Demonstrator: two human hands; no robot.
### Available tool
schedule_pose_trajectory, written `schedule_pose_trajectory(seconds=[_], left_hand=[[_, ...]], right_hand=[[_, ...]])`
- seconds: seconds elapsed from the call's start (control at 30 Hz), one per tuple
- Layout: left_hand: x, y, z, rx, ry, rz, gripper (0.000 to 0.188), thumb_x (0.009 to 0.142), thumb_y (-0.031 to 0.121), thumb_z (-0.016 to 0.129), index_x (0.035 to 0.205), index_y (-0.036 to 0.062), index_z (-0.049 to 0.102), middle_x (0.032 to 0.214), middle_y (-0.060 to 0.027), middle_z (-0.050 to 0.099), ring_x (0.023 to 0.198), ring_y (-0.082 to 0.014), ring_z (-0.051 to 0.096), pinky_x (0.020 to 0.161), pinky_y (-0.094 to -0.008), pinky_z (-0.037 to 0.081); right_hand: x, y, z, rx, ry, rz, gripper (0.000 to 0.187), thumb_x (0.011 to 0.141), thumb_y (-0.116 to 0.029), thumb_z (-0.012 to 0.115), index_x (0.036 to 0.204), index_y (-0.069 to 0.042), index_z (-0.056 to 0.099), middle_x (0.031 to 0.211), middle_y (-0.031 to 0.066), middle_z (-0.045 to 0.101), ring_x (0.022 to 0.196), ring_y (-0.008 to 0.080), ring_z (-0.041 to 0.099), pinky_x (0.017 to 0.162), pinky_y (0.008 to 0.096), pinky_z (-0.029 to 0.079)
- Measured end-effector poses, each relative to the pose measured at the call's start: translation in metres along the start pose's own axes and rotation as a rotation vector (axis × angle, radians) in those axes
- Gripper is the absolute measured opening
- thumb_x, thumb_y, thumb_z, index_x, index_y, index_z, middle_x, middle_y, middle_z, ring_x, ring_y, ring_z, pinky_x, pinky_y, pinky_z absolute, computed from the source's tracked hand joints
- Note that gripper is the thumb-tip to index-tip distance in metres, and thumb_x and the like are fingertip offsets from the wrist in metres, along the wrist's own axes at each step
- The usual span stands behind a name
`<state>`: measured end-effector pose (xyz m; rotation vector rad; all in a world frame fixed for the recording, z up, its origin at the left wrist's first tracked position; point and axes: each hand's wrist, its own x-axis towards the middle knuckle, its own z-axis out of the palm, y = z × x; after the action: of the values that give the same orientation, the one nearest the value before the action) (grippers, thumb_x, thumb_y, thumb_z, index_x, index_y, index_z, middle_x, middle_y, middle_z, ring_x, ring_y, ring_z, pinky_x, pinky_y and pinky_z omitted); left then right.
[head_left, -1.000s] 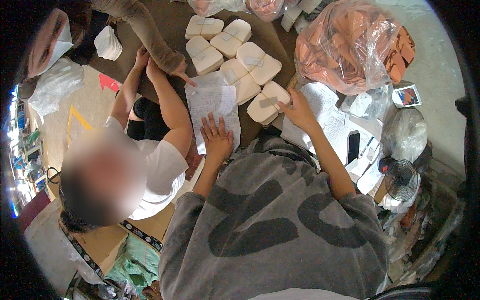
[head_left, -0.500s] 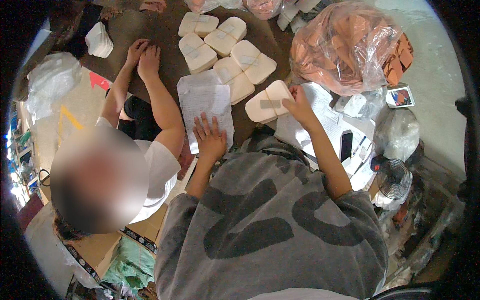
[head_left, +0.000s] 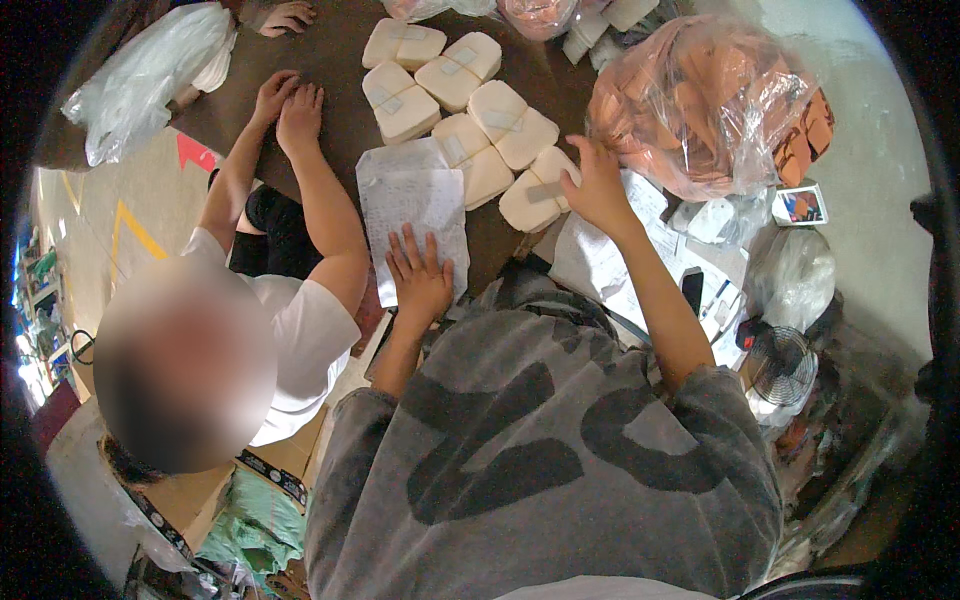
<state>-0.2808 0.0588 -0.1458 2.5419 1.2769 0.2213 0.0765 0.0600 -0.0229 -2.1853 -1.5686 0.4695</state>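
Note:
My left hand point(head_left: 420, 278) lies flat, fingers spread, on a sheet of paper point(head_left: 405, 200) covered with writing. My right hand point(head_left: 600, 190) is at the right end of a banded stack of cream, rounded pads point(head_left: 530, 205). Its thumb and fingers are apart, the thumb close to that stack; whether they touch is unclear. This stack lies against other similar bundles, among them one stack point(head_left: 513, 122) just beyond it and another point(head_left: 478, 165) beside the paper. Each has a band and a pale label strip.
A clear bag of orange-brown pieces point(head_left: 690, 110) stands right of the pads. Nearer are papers point(head_left: 610, 240), a dark phone point(head_left: 692, 290) and a small fan point(head_left: 783, 365). Left of me sits a person with joined hands point(head_left: 290, 105); another person's hand point(head_left: 288, 18) shows beyond.
The banded stack in my right hand has been set down against the other bundles, and the fingers have loosened. At the far left, a clear plastic bag has shifted and another person's hand has appeared.

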Motion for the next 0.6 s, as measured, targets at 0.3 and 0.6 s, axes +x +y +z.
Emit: schedule_pose_trajectory(seconds=[0.3, 0.6], left_hand=[[-0.002, -0.002, 0.001, -0.03, -0.232, -0.106, 0.071, 0.103, 0.044, 0.05, 0.162, 0.0098, 0.028, 0.17, -0.0264, -0.005, 0.154, -0.0551, -0.008, 0.12, -0.071, 0.007], [0.001, 0.002, -0.007, -0.031, -0.212, -0.115, 0.073, 0.104, 0.048, 0.045, 0.164, 0.0135, 0.024, 0.171, -0.0242, -0.007, 0.155, -0.0527, -0.009, 0.123, -0.0671, 0.003]], right_hand=[[0.108, -0.092, 0.068, -0.142, 0.006, -0.446, 0.055, 0.084, -0.015, 0.07, 0.137, -0.011, 0.053, 0.125, 0.0144, 0.062, 0.116, 0.0363, 0.058, 0.097, 0.0518, 0.045], [0.151, -0.125, 0.12, -0.281, 0.153, -0.567, 0.028, 0.087, -0.025, 0.074, 0.114, -0.018, 0.069, 0.107, 0.0019, 0.069, 0.103, 0.0268, 0.063, 0.089, 0.0477, 0.047]])
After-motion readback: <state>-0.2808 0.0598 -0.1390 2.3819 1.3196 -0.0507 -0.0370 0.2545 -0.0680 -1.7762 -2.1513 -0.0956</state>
